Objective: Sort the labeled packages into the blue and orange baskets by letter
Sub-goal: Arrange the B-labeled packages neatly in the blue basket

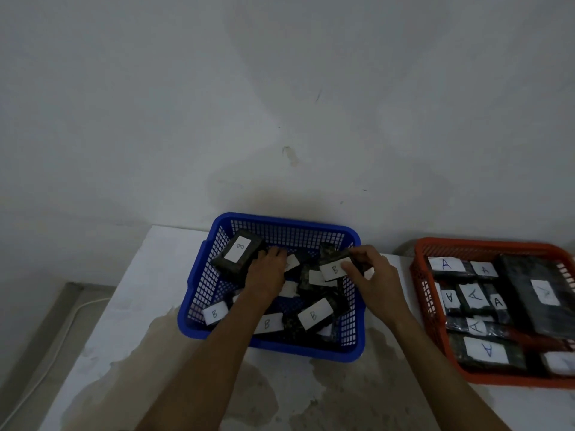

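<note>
While both arms reach into the blue basket (351,353), right fingers (350,269) pinch a B package (334,269).

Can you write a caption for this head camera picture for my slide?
Both hands, left hand and right hand, arrange B packages in the blue basket; A packages fill the orange basket.

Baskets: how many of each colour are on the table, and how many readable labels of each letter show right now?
Blue basket: 1
Orange basket: 1
Total baskets: 2
Labels that read B: 5, all in the blue basket
Labels that read A: 6, all in the orange basket
Total readable labels: 11
Other labels are blurred, turned or covered by the hands, so they are not counted.
</note>
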A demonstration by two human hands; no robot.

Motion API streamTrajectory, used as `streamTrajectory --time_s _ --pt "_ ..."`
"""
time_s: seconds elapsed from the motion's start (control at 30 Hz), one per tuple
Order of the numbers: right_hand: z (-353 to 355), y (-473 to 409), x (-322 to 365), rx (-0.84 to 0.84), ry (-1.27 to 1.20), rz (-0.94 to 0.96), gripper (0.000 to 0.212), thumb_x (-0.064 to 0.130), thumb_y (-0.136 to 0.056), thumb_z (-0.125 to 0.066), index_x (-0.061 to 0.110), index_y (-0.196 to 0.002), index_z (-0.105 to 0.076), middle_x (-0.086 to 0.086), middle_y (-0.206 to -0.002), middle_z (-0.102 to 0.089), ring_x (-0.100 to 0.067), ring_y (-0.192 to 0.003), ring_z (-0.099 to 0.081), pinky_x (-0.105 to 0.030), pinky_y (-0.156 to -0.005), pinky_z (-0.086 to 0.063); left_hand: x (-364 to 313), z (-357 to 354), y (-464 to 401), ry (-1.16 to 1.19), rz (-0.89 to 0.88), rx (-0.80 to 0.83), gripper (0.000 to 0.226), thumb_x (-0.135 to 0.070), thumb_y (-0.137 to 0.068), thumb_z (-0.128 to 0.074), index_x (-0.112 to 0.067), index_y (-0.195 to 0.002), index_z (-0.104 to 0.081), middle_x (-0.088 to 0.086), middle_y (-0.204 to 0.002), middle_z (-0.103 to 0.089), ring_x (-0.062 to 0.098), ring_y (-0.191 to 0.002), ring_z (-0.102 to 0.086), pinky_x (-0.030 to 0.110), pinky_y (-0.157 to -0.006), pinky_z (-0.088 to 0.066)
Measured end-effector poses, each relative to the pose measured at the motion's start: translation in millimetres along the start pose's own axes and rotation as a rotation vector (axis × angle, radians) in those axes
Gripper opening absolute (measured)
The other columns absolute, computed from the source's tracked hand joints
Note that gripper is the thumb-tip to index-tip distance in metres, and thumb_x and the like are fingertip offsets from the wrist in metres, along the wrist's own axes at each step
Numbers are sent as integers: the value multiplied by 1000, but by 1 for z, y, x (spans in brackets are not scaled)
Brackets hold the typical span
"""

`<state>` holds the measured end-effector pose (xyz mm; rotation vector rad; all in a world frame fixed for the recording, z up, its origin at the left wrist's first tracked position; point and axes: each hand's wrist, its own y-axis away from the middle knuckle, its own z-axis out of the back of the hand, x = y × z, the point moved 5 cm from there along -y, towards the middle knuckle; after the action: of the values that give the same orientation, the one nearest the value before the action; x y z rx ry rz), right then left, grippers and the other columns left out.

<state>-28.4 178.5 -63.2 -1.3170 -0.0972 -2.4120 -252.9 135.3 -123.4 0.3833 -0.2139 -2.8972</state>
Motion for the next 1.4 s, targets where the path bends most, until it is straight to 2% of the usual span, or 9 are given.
streamTrajectory --time_s 0.27,0.43,0.53,0.6,0.7,0.9,1.03,1.23,1.4 --pt "18 4 -12 -66 -119 -61 17 40 -87 -64 34 -102 -61 15 -98 -69 -5 -94 -63 -23 -77 -52 -5 13 -43 -253 -296 -80 45 -9 -94 -47 -21 -137 -47 3 -139 -47 26 -120 -43 35 -99 -28" --pt "20 2 -13 -69 -178 -75 15 28 -89 -67 34 -100 -60 13 -96 -71 -6 -90 -65 -20 -71 -52 -1 26 -34 -285 -357 -160 40 -29 -87 -62 -21 -126 -56 3 -127 -56 27 -112 -49 40 -95 -34" --pt "12 1 -11 -33 -208 -112 24 28 -90 -66 31 -112 -57 8 -99 -72 -10 -91 -68 -31 -72 -58 17 53 -9 -144 -269 -420 32 -28 -79 -72 -18 -109 -67 4 -108 -67 27 -97 -58 42 -87 -42" --pt "4 0 -6 -10 -205 -126 39 29 -91 -64 33 -127 -49 7 -97 -72 -6 -89 -68 -27 -72 -58 49 59 7 -36 -118 -444 38 -29 -82 -70 -17 -118 -65 5 -119 -64 29 -107 -57 46 -94 -40" --pt "-15 -3 11 13 -52 -33 46 29 -96 -57 36 -140 -43 12 -84 -68 0 -76 -65 -16 -68 -52 78 52 24 3 -68 -258 51 -36 -89 -62 -18 -135 -52 6 -144 -48 31 -126 -46 48 -104 -37" --pt "-83 -22 45 109 61 -9 19 32 -98 -52 29 -114 -62 9 -92 -68 -13 -84 -64 -47 -92 -48 77 57 26 -91 34 -284 52 -43 -93 -52 -17 -137 -47 8 -142 -47 31 -113 -49 40 -93 -42" --pt "-110 -31 36 178 316 -104 20 41 -99 -46 28 -107 -59 3 -92 -69 -21 -89 -63 -31 -95 -27 74 57 25 -33 118 -282 50 -43 -92 -54 -15 -134 -50 11 -139 -47 31 -114 -48 40 -94 -43" --pt "-124 -32 38 136 797 122 34 48 -97 -43 22 -108 -62 -6 -91 -70 -26 -88 -60 -37 -89 -30 79 77 69 170 -6 -527 27 -22 -87 -67 -11 -112 -65 7 -113 -63 24 -93 -57 33 -72 -51" --pt "-122 -38 34 64 785 124 34 48 -92 -54 19 -96 -71 -7 -97 -69 -25 -89 -61 -38 -89 -31 91 63 122 61 -81 -459 28 -17 -68 -85 -14 -94 -73 2 -87 -72 24 -78 -64 32 -71 -46"
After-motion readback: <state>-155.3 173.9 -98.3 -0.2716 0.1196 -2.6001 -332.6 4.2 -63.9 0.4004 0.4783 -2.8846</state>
